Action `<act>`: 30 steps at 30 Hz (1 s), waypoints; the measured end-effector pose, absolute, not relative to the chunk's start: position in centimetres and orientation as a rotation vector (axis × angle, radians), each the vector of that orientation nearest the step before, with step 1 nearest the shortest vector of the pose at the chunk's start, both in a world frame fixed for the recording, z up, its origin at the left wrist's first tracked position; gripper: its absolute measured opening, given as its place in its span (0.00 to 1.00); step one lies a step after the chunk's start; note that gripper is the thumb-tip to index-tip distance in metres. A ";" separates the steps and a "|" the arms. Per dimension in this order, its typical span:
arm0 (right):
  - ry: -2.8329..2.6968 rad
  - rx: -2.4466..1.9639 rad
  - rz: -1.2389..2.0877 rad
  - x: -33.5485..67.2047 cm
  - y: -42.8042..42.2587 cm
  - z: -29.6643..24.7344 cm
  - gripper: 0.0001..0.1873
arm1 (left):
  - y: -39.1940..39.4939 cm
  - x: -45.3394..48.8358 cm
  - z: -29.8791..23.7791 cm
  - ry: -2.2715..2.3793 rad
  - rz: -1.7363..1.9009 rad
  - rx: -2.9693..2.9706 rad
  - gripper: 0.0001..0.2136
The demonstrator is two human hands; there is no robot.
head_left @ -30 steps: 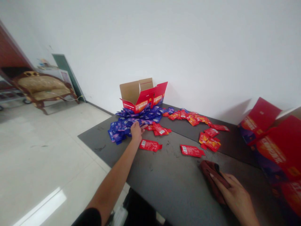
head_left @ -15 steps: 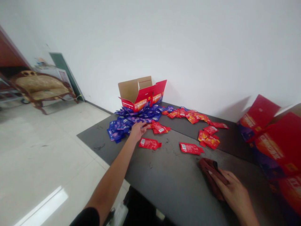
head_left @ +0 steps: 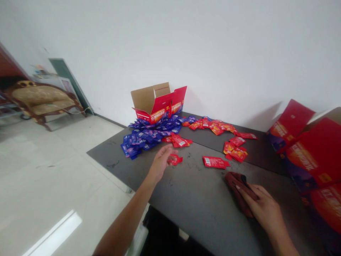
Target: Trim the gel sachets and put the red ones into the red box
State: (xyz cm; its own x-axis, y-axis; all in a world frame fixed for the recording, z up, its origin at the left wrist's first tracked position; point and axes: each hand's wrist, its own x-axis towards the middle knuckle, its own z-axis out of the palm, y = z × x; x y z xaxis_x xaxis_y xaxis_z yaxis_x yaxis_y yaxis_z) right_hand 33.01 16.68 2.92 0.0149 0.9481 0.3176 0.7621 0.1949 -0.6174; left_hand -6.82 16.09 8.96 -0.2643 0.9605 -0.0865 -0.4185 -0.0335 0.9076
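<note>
My left hand (head_left: pixel 161 162) reaches over the dark table (head_left: pixel 191 202), its fingers curled around a red sachet (head_left: pixel 176 160) that lies near the table's middle. A pile of blue sachets (head_left: pixel 149 135) spreads just beyond it. My right hand (head_left: pixel 263 208) rests flat with fingers pressed on a dark red cloth (head_left: pixel 238 188) at the near right. Another red sachet (head_left: pixel 215 162) lies between the two hands, further back.
An open red cardboard box (head_left: pixel 158 103) stands at the table's far end by the white wall. Red and orange sachets (head_left: pixel 221 129) trail along the back. More red boxes (head_left: pixel 309 149) crowd the right. A wooden sofa (head_left: pixel 39 99) stands on the tiled floor at left.
My left hand has pulled back from the blue pile toward me and come onto the lone red sachet, which now looks crumpled under the fingers. My right hand stays on the cloth.
</note>
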 end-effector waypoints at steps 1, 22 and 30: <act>-1.772 -1.606 0.339 33.0 16.6 3.0 0.32 | 14.9 -5.9 8.8 1.100 1.522 0.854 0.18; -1.766 -1.388 0.348 31.7 15.3 4.1 0.21 | 7.8 -0.2 3.3 1.369 1.023 1.598 0.23; -1.878 -1.289 0.268 29.5 15.1 3.4 0.19 | 8.1 0.8 4.6 1.319 1.257 1.429 0.23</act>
State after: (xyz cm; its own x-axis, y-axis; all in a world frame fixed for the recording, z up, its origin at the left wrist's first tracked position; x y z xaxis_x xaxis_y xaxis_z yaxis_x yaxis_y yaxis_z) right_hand 29.53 15.13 3.43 -0.1364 0.8524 0.5048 0.6770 0.4522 -0.5806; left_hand 0.80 8.12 4.63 -0.0391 0.9889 0.1435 0.1910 -0.1336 0.9725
